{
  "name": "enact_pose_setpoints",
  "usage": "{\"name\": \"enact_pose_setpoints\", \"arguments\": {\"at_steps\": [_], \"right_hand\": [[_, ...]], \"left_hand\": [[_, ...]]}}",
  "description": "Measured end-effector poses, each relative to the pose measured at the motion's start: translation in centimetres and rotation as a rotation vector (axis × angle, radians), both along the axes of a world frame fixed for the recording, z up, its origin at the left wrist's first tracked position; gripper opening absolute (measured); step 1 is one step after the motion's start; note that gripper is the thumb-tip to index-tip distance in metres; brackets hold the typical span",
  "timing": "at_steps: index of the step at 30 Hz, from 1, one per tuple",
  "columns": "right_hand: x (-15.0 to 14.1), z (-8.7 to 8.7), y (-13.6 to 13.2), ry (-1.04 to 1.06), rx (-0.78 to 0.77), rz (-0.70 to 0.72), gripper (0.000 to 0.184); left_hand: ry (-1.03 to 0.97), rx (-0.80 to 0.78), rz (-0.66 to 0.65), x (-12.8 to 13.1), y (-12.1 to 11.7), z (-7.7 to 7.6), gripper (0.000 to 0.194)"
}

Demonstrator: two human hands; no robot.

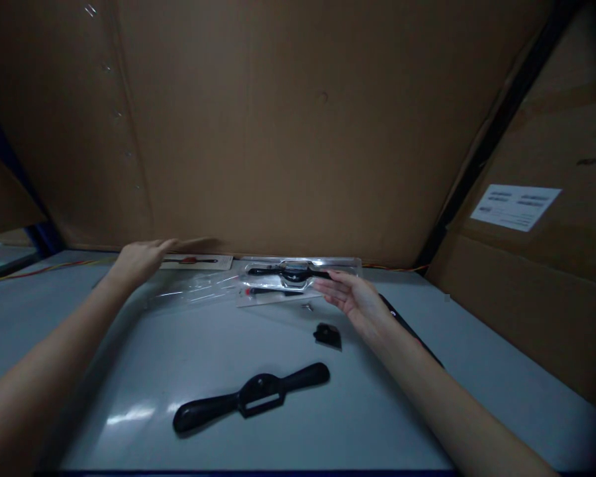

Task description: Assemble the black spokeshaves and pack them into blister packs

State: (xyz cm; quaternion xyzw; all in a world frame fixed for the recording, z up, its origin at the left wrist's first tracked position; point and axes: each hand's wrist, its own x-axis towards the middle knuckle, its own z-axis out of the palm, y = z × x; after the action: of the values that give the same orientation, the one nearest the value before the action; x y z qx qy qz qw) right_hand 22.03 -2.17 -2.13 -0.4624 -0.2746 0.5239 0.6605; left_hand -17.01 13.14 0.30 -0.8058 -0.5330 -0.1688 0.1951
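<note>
I am holding my left grip (pixel 142 262) and right grip (pixel 350 298) open and empty above the tabletop (pixel 144 371), the right beside a blister pack (pixel 338 266) holding a spokeshave (pixel 288 273) at the back edge, while an unpacked spokeshave (pixel 213 407) is lying near the front edge.

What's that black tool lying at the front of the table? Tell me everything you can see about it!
It's a spokeshave, black and looking like metal. It has a long rounded grip on each side, an open rectangular frame in the middle, and a small round knob on top. It lies at a slant on the pale table, and only the table touches it.
</note>
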Motion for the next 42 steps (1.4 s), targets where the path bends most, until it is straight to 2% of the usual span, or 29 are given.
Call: {"name": "enact_pose_setpoints", "arguments": {"at_steps": [3, 5, 7, 8, 11, 13, 15, 18, 20, 22, 25, 33, 42], "right_hand": [[-0.1, 0.1, -0.1, 0.003, -0.002, 0.0, 0.008], [-0.2, 0.1, -0.1, 0.006, 0.0, 0.003, 0.009], [-0.2, 0.1, -0.2, 0.005, 0.006, 0.007, 0.01], [-0.2, 0.1, -0.2, 0.001, 0.01, 0.006, 0.01], [0.0, 0.0, -0.2, -0.015, 0.025, -0.005, 0.009], [0.2, 0.1, -0.2, -0.022, 0.036, -0.001, 0.008], [0.3, 0.1, -0.2, -0.033, 0.041, 0.004, 0.009], [0.5, 0.3, -0.2, -0.076, 0.045, 0.01, 0.011], [0.5, 0.4, -0.2, -0.109, 0.06, 0.013, 0.012], [0.5, 0.5, -0.2, -0.137, 0.079, 0.012, 0.014], [0.4, 0.6, -0.3, -0.163, 0.094, 0.023, 0.017], [0.3, 1.1, -0.6, -0.221, 0.103, 0.076, 0.024], [0.7, 0.9, -0.2, -0.204, 0.126, 0.098, 0.025]], "left_hand": [[-0.17, 0.235, 0.016, 1.9, -2.0, 1.3, 0.035], [-0.33, 0.343, -0.112, 3.6, -3.4, 2.3, 0.029], [-0.399, 0.327, -0.265, 5.4, -4.6, 3.4, 0.027], [-0.432, 0.323, -0.302, 6.1, -5.2, 4.1, 0.028], [-0.507, 0.3, -0.233, 7.5, -6.7, 5.7, 0.03], [-0.476, 0.196, -0.148, 7.7, -7.4, 6.3, 0.03], [-0.42, -0.023, -0.116, 7.4, -7.6, 6.0, 0.034], [-0.364, -0.412, -0.155, 6.7, -7.1, 4.5, 0.041], [-0.317, -0.558, -0.175, 6.1, -6.3, 3.3, 0.042], [-0.272, -0.581, -0.171, 5.6, -5.7, 2.3, 0.045], [-0.248, -0.519, -0.146, 5.1, -5.2, 1.8, 0.049], [-0.269, -0.453, -0.146, 5.0, -5.3, 1.7, 0.053], [-0.282, -0.559, -0.188, 4.7, -5.3, 1.8, 0.049]]}}
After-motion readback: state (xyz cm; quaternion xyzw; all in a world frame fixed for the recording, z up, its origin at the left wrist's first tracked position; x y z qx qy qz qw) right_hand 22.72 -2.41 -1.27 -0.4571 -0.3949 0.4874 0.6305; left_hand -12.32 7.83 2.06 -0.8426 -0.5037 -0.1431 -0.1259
